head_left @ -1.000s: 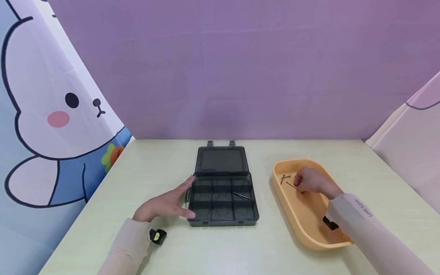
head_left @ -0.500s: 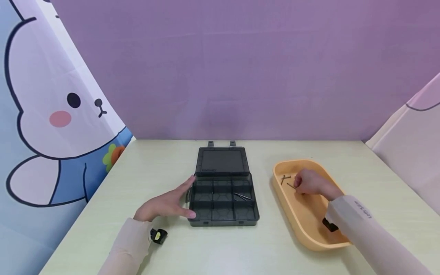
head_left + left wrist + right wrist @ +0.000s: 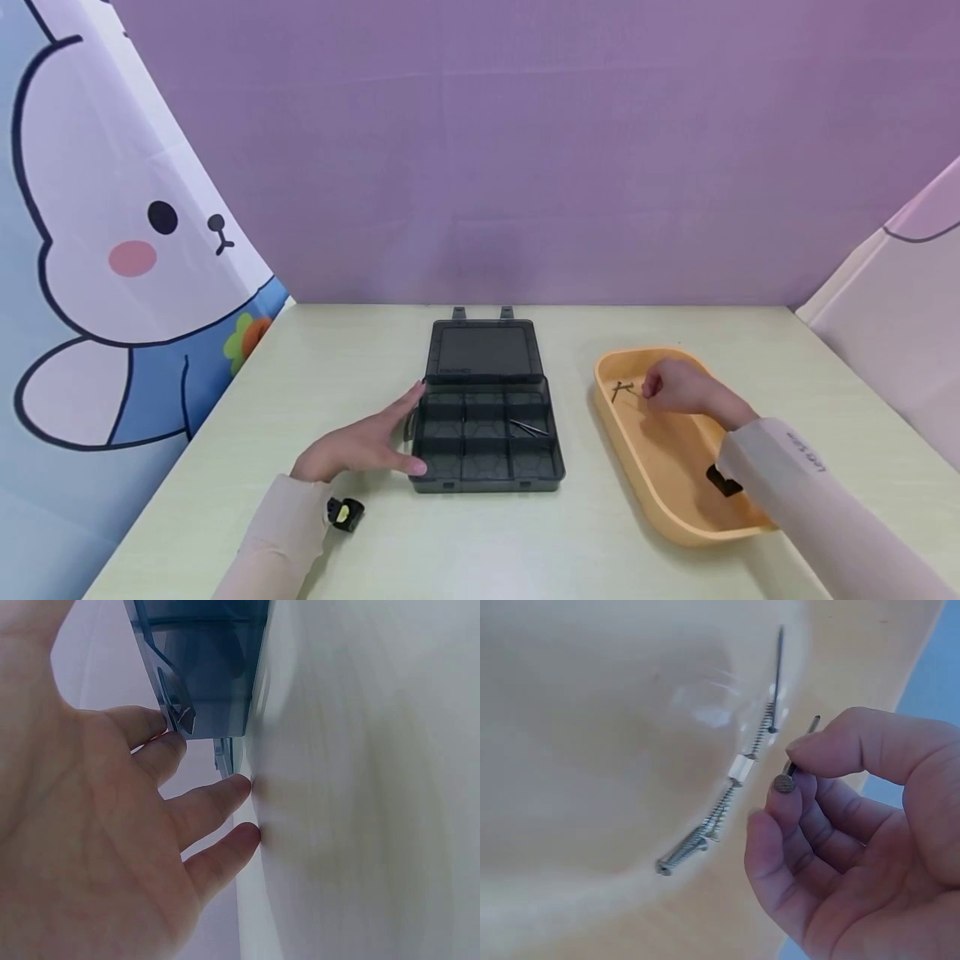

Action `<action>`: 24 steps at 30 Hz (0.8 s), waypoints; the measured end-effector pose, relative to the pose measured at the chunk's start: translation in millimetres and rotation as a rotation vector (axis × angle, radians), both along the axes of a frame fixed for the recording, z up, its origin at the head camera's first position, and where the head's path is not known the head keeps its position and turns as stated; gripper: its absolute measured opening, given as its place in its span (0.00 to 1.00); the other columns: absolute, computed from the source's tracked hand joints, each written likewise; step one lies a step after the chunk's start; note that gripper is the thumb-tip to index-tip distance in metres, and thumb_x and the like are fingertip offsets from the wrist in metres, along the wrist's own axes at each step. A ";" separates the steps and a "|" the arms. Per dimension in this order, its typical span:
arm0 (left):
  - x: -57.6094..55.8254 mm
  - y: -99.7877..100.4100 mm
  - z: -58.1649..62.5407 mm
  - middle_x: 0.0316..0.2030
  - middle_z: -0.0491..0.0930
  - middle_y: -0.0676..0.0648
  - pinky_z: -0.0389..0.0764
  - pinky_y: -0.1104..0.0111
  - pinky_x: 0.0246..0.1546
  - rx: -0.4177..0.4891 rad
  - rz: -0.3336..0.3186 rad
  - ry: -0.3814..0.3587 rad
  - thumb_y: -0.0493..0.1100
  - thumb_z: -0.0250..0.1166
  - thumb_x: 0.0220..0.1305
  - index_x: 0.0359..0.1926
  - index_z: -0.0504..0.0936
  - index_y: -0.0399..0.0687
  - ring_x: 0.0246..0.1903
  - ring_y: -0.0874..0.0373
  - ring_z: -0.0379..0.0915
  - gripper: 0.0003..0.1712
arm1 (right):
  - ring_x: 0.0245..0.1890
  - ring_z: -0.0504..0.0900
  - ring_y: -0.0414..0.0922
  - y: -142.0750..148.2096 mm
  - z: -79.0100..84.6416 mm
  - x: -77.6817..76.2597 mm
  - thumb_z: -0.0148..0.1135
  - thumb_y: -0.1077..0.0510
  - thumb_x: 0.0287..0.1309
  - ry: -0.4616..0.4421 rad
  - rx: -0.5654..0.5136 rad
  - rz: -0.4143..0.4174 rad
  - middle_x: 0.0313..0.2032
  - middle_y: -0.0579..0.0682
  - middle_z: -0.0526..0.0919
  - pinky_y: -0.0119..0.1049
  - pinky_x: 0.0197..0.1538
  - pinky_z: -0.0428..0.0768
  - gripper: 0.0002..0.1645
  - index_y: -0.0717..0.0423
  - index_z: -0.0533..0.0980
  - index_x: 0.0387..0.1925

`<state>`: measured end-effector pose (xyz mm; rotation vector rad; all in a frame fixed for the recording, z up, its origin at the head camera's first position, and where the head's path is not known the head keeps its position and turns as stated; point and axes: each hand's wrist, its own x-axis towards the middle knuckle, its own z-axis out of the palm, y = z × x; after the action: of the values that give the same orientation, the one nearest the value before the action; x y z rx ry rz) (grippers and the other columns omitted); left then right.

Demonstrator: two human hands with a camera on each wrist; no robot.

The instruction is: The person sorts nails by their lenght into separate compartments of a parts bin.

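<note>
My left hand (image 3: 367,450) is spread at the left side of a dark, see-through compartment box (image 3: 487,486) with its lid tipped back. Thumb and index finger touch the box's left edge in the head view. Over the orange tray (image 3: 637,479), my right hand (image 3: 686,387) pinches a nail (image 3: 815,724) between thumb and fingers; its flat round head faces the right wrist camera. Several screws (image 3: 720,814) and another nail (image 3: 779,675) lie along the tray's inner edge. Thin metal nails (image 3: 529,428) rest in a right-hand compartment of the box.
A pale table (image 3: 487,542) carries both box and tray, with a gap between them. Behind it hangs a purple cloth (image 3: 480,150). A cartoon-printed cloth (image 3: 135,333) stands along the left side.
My right hand has risen slightly from the tray floor with the nail, which lay lower and more visible before. My left hand and the box have stayed put.
</note>
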<state>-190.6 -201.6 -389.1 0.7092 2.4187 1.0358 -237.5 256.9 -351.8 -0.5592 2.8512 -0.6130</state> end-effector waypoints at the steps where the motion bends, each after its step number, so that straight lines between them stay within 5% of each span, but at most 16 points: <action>1: -0.1 -0.1 0.0 0.75 0.29 0.41 0.47 0.42 0.69 0.002 0.001 -0.003 0.61 0.70 0.52 0.75 0.32 0.46 0.74 0.40 0.29 0.68 | 0.23 0.71 0.40 -0.4 2.1 0.3 0.63 0.66 0.45 -0.005 -0.006 0.004 0.24 0.48 0.79 0.33 0.29 0.71 0.02 0.61 0.78 0.25; 9: 0.8 0.1 1.0 0.75 0.29 0.41 0.48 0.41 0.68 -0.007 0.002 0.000 0.62 0.70 0.51 0.75 0.32 0.45 0.73 0.39 0.29 0.68 | 0.19 0.71 0.40 -5.2 21.7 4.3 0.61 0.66 0.51 -0.083 -0.067 -0.014 0.26 0.50 0.78 0.34 0.23 0.73 0.05 0.64 0.76 0.31; 24: 1.9 0.5 1.3 0.75 0.29 0.42 0.48 0.43 0.69 -0.003 0.005 -0.002 0.60 0.70 0.52 0.75 0.31 0.46 0.74 0.40 0.29 0.68 | 0.23 0.71 0.41 -29.7 46.8 9.4 0.60 0.66 0.51 -0.007 -0.071 0.043 0.25 0.49 0.79 0.35 0.30 0.72 0.03 0.61 0.77 0.30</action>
<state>-188.7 -201.0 -387.9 0.7008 2.4211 1.0343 -228.2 227.3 -305.0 -0.6267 2.8122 -0.7090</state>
